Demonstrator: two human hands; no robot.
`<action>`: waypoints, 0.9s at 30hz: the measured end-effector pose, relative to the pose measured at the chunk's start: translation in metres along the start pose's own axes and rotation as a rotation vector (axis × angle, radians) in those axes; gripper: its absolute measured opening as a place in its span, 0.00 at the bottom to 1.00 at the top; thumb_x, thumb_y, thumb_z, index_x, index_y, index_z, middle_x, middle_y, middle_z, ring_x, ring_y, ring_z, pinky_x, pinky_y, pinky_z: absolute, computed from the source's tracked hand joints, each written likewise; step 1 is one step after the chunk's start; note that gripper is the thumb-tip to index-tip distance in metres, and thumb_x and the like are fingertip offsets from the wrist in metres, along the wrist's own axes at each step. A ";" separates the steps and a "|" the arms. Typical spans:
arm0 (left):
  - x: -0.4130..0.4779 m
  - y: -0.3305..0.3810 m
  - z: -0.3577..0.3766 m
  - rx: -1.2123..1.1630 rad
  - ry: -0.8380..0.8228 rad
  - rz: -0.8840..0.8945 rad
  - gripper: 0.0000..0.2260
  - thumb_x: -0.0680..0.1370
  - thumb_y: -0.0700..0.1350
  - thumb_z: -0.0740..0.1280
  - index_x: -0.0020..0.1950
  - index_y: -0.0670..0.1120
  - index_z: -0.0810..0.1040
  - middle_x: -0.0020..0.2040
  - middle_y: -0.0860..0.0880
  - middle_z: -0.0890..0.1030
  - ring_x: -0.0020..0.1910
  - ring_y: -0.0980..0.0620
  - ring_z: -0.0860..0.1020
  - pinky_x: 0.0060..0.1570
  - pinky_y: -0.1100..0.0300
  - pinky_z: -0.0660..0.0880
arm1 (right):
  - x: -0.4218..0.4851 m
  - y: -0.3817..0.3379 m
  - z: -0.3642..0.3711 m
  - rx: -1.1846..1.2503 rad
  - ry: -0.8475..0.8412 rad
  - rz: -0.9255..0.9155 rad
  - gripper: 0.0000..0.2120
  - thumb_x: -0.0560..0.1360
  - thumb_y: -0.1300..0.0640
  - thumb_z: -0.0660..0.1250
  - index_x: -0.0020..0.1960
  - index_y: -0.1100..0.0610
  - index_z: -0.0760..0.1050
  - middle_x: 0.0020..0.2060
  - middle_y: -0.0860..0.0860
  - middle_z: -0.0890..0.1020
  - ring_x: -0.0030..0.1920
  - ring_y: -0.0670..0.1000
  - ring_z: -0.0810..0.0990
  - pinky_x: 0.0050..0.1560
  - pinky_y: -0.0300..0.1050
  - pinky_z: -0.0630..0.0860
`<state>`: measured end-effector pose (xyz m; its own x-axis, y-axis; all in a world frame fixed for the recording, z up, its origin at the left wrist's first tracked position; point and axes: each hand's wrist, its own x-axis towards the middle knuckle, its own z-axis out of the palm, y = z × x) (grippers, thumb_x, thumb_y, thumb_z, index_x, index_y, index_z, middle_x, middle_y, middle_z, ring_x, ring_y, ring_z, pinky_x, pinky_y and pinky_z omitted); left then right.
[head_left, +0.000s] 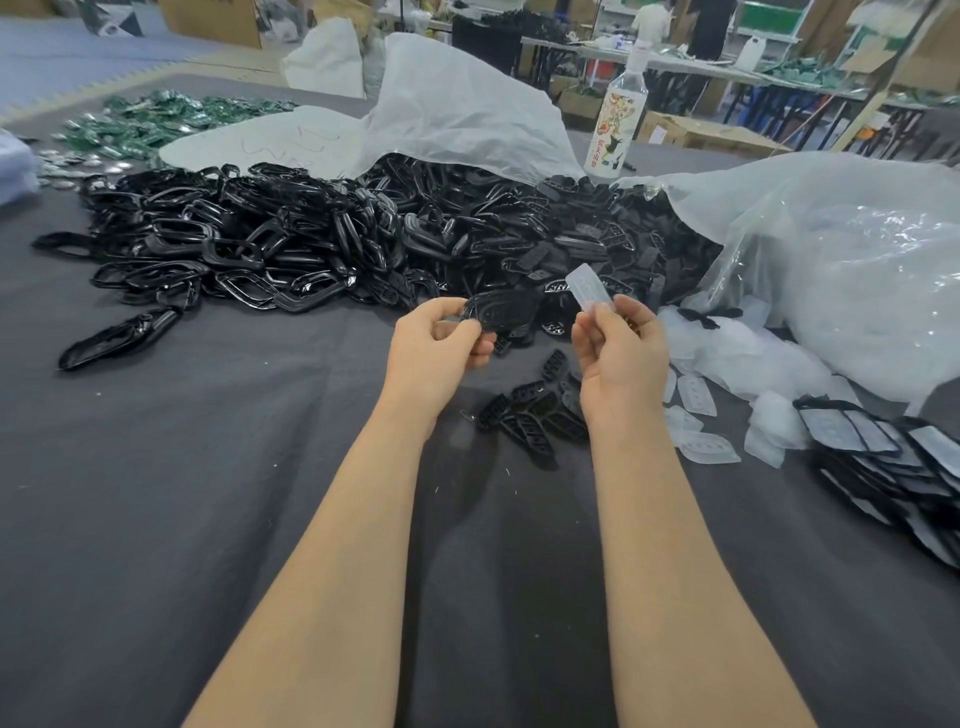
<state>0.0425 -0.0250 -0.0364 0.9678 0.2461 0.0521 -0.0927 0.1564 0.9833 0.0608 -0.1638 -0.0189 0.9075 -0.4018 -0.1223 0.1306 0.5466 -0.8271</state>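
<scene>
a black key-fob shell (501, 312) is pinched in the left hand (441, 343), a clear button pad (589, 288) in the right hand (621, 353), held apart above the middle of the worktop (208, 493). judging by this, fitted pieces (893, 467) are stacked at the right edge; a large shell heap (260, 249) is left.
</scene>
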 end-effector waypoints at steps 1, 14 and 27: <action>0.000 0.000 0.000 0.006 -0.001 0.001 0.11 0.78 0.33 0.63 0.48 0.49 0.75 0.29 0.53 0.82 0.31 0.61 0.80 0.34 0.68 0.77 | 0.000 0.001 -0.001 -0.060 0.016 -0.038 0.10 0.77 0.69 0.63 0.47 0.55 0.71 0.36 0.53 0.77 0.30 0.44 0.78 0.36 0.35 0.78; 0.000 0.000 0.000 0.008 0.010 0.018 0.12 0.78 0.33 0.63 0.46 0.52 0.73 0.28 0.55 0.82 0.31 0.61 0.80 0.34 0.68 0.77 | 0.005 0.015 -0.002 -0.740 -0.041 -0.240 0.13 0.74 0.65 0.60 0.39 0.48 0.74 0.35 0.48 0.78 0.35 0.49 0.76 0.44 0.50 0.77; -0.004 0.004 0.003 -0.002 0.014 -0.019 0.10 0.80 0.36 0.61 0.47 0.50 0.75 0.32 0.53 0.82 0.30 0.61 0.79 0.36 0.66 0.79 | -0.001 0.018 0.001 -0.885 -0.277 -0.338 0.08 0.77 0.54 0.65 0.39 0.49 0.77 0.33 0.43 0.80 0.40 0.46 0.79 0.43 0.40 0.73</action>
<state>0.0392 -0.0285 -0.0319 0.9661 0.2563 0.0307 -0.0746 0.1633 0.9838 0.0623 -0.1527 -0.0326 0.9537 -0.1873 0.2354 0.1571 -0.3575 -0.9206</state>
